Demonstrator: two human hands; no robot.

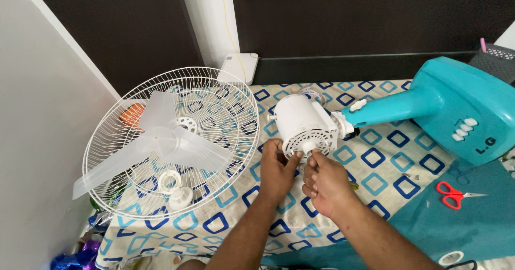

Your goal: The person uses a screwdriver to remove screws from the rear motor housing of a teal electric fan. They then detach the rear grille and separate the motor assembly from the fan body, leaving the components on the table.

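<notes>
Both hands grip the white motor [303,126] mid-bed: left hand [278,169] steadies its face, right hand [323,180] pinches the shaft [309,147]. The grille [171,141] with the blade [161,144] lies at the left edge.

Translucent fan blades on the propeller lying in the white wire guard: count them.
3. On the translucent plastic propeller in the white wire fan guard, one blade points up, one blade reaches down-left past the rim, one blade points right. None looks hidden.
</notes>
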